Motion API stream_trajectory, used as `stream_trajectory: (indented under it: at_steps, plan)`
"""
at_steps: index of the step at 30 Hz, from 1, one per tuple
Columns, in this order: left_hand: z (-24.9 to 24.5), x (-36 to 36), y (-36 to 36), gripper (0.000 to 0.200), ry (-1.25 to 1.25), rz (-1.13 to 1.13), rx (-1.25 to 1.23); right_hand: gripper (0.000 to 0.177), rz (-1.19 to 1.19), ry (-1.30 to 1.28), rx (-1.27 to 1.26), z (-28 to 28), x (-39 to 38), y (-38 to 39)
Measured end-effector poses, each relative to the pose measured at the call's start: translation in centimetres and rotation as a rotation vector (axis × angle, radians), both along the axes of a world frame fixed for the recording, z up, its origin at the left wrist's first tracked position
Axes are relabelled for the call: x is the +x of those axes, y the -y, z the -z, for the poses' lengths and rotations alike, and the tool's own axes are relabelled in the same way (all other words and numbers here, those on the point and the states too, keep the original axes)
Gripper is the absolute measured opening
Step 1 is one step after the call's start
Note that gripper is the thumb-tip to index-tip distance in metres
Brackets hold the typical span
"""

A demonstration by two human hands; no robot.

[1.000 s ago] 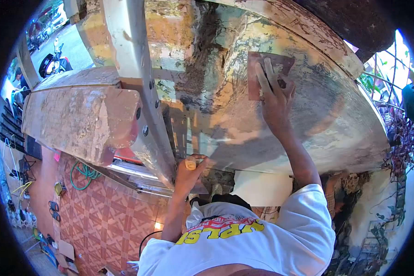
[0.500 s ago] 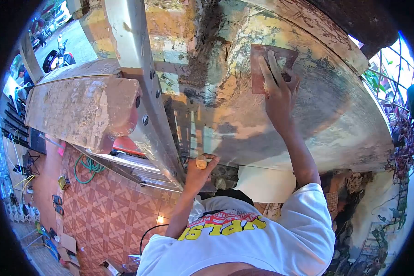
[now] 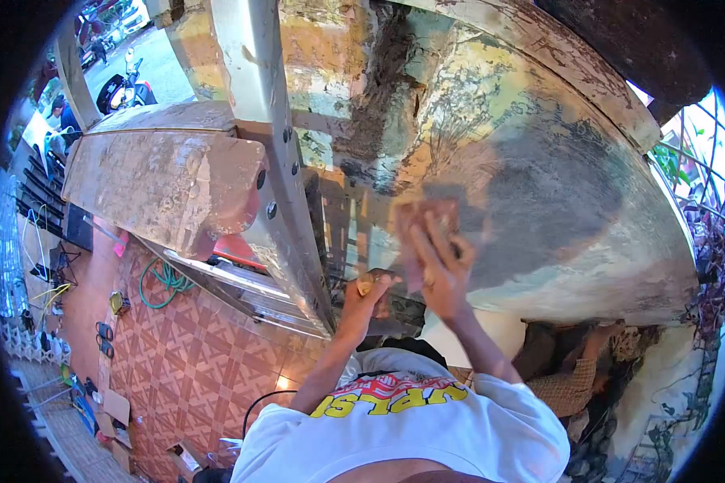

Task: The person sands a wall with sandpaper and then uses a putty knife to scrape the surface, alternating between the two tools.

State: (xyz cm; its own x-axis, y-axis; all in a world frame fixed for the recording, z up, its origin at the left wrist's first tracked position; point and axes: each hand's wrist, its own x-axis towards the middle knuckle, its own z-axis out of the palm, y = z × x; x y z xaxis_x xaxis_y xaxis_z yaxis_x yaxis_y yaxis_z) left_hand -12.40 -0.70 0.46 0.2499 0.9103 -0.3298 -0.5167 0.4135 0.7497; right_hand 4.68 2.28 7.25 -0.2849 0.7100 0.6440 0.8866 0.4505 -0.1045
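Observation:
My right hand [image 3: 445,278] grips a thin reddish rectangular spreader [image 3: 415,219], its fingers laid along the flat face. The spreader is low in front of the curved wall surface [image 3: 556,201], close to my left hand, and slightly blurred. My left hand [image 3: 359,310] is wrapped round the handle of a putty knife [image 3: 365,285]; the round yellowish handle end points up at me, and most of the blade is hidden below the fist. Grey smears cover much of the wall to the right, with patchy yellow and dark paint at the left.
A ladder [image 3: 278,185] stands at my left, beside a rough plank [image 3: 157,181]. Below lies a tiled floor [image 3: 193,346] with a green hose [image 3: 165,282]. Another person in checked cloth [image 3: 568,386] is beneath the wall at right. Plants [image 3: 705,217] grow at the far right.
My right hand has come down and left with the spreader, from high on the wall to beside my left hand. My left hand keeps its hold; the view has shifted slightly.

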Motion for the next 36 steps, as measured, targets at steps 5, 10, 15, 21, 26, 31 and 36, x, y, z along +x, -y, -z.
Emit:
stream_trajectory:
  at_steps: [5,10,15,21,26,31,36]
  plan:
    - [-0.3,1.5,0.0,0.031,-0.061,-0.106,0.012,0.066,-0.134,-0.035,-0.156,3.8,0.0,2.6]
    - [1.2,2.7,-0.5,0.033,-0.066,-0.044,0.055,0.070,-0.208,-0.042,-0.273,3.5,1.4,3.3]
    - [1.0,3.2,-0.8,0.035,0.002,-0.143,0.011,0.071,-0.034,-0.012,-0.352,2.8,1.8,4.9]
    - [5.4,4.7,-0.3,0.028,-0.222,-0.546,0.094,0.045,0.142,-1.160,-1.194,8.1,2.4,10.7]
    - [1.8,6.0,1.9,0.019,-0.476,-0.452,0.503,0.035,-0.310,-1.827,-1.581,16.2,1.2,11.3]
    - [3.1,6.1,3.4,0.012,-0.628,-0.227,0.997,0.037,-1.038,-2.372,-1.412,13.9,0.6,10.0]
    - [6.9,5.7,5.4,0.010,-0.791,-0.071,0.905,0.034,-0.520,-2.668,-1.464,14.1,0.4,11.2]
